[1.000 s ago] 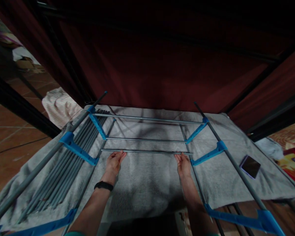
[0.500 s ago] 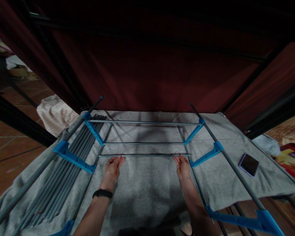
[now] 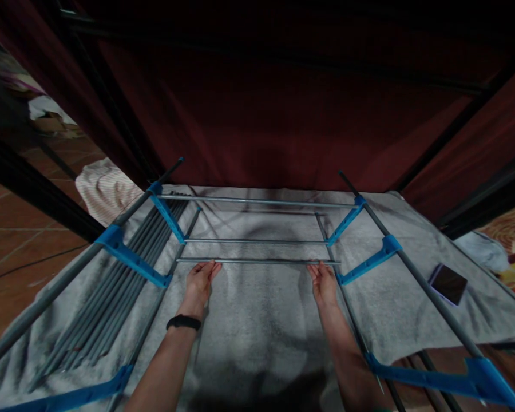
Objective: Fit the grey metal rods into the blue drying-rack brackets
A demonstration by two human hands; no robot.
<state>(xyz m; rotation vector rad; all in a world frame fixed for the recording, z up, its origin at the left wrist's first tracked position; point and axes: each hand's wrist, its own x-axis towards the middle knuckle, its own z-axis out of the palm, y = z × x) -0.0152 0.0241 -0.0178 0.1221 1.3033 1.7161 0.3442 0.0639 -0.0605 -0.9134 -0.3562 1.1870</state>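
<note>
A thin grey metal rod (image 3: pixel 260 261) lies crosswise in front of me, with both my hands closed on it. My left hand (image 3: pixel 199 281), with a black band at the wrist, grips it near its left end. Near the right end my right hand (image 3: pixel 324 281) pinches it. Around the rod stands a rack frame of grey tubes with blue plastic brackets, among them a left bracket (image 3: pixel 133 258) and a right bracket (image 3: pixel 369 260). Two crossbars span the frame farther off, an upper crossbar (image 3: pixel 257 201) and a lower crossbar (image 3: pixel 257 241). The rod's ends lie close to the side tubes; whether they are seated I cannot tell.
Several loose grey tubes (image 3: pixel 124 286) lie bundled on the left of the grey blanket (image 3: pixel 257 332). A phone (image 3: pixel 448 284) rests on the right, beyond the frame. Dark red curtain (image 3: pixel 257 126) hangs behind, and striped cloth (image 3: pixel 107 191) lies at far left.
The view has shifted slightly, so the frame and phone sit a little right and higher. Both hands still hold the rod in about the same place.
</note>
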